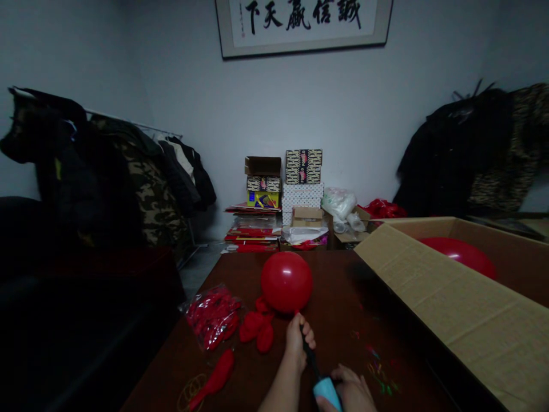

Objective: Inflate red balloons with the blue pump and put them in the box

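A round, inflated red balloon (286, 281) stands over the table, its neck at the black nozzle end of a hand pump. My left hand (297, 339) is closed around the balloon's neck and that nozzle. Below it, my right hand (352, 389) is wrapped about the light blue body of the balloon pump (326, 393), partly cut off by the lower edge. Several uninflated red balloons (258, 327) lie left of my left hand. Beside them is a clear plastic bag of red balloons (214, 315). One more limp red balloon (218, 375) lies nearer to me.
A large open cardboard box (454, 309) stands at the right, with a red balloon (461, 254) inside. Small coloured bits (381, 375) are scattered on the brown table (334, 303). Stacked boxes (303, 197) stand beyond the far edge; clothes (146, 189) hang at the left.
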`<state>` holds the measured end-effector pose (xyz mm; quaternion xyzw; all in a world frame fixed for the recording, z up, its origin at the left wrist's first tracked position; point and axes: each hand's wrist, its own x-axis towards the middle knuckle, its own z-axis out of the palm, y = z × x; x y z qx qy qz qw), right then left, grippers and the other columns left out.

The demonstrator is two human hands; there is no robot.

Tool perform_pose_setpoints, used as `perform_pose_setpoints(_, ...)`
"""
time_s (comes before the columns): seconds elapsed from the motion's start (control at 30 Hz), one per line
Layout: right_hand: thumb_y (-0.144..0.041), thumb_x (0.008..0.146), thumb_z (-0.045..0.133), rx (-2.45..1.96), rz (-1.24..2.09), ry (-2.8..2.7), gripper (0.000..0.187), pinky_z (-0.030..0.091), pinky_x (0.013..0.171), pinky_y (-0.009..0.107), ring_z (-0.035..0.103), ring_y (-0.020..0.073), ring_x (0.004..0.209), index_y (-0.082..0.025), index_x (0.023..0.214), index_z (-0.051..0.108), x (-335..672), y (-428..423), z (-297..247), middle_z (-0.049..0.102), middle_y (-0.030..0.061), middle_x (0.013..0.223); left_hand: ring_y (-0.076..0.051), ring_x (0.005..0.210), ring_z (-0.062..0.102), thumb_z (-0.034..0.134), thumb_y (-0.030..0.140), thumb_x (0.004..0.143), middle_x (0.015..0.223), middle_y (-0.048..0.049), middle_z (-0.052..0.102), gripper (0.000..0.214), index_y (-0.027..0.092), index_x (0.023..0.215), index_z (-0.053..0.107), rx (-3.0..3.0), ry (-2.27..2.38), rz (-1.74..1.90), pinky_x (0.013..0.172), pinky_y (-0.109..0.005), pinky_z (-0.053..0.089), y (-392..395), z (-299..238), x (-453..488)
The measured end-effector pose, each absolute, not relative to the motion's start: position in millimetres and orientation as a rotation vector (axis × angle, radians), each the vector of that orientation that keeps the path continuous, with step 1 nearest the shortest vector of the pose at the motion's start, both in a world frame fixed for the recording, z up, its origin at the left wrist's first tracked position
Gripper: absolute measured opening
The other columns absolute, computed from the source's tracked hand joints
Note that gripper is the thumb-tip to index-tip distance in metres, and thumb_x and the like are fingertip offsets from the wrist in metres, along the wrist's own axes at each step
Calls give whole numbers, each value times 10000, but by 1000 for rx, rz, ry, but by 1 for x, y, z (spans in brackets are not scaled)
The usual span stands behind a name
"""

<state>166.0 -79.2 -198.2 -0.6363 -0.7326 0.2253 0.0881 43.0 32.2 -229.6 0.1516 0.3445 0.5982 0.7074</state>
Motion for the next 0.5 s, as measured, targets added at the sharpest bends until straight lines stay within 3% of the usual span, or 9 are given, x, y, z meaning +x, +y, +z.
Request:
perform_pose_setpoints(0.1, -563, 798, 373, -1869, 631, -2186, 556, 183, 1077, 547, 358, 327, 1292, -162, 1086, 628, 151, -59, -189, 550, 135, 1263, -42, 309, 254, 614, 544, 663, 425, 106, 324, 447, 225, 649, 302, 347, 808, 1307, 368, -206, 105, 40, -229, 39)
perform_pose_setpoints(0.5, -535, 792, 392, -1963, 563, -2102, 510, 155, 1079, 552, 316, 320, 1316, -179, 1057, 643, 133, -52, -205, 535, 127, 1286, -52, 288, 234, 607, 544, 641, 392, 106, 313, 442, 231, 641, 295, 370, 865, 1329, 345, -203, 102, 50, -251, 31)
